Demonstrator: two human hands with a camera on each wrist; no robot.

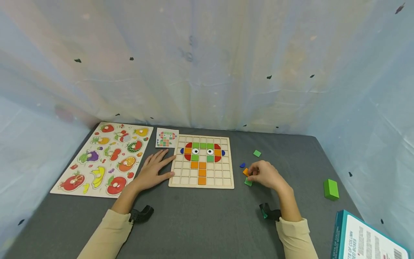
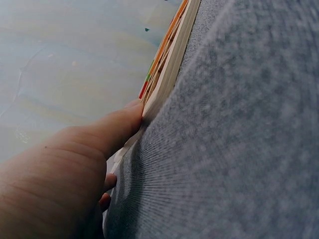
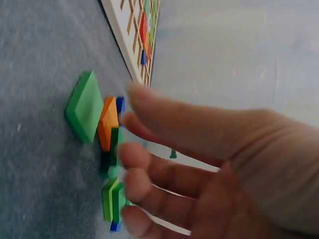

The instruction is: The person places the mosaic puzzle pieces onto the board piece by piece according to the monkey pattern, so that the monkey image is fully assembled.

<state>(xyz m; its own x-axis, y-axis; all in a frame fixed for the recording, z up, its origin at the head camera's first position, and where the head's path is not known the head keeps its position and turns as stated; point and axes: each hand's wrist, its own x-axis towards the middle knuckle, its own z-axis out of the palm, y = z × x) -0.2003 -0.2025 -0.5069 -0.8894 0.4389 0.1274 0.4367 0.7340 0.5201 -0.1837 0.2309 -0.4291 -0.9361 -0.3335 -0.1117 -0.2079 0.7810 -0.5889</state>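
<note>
My left hand lies with fingers spread at the left side of a wooden grid board; its thumb touches the board's edge. Coloured tiles on the board make up a figure with a red, orange and green head, two eye tiles and an orange stem. To the right, my right hand hovers low over loose tiles, its fingers loosely bent and thumb apart. Close by its fingertips are an orange tile, a green tile and a blue piece. Several more green tiles show below its fingers in the right wrist view.
A pattern card lies at the board's upper left corner, beside a large fruit puzzle board. Another green tile lies beyond my right hand. Further right are a green block and a teal-edged box.
</note>
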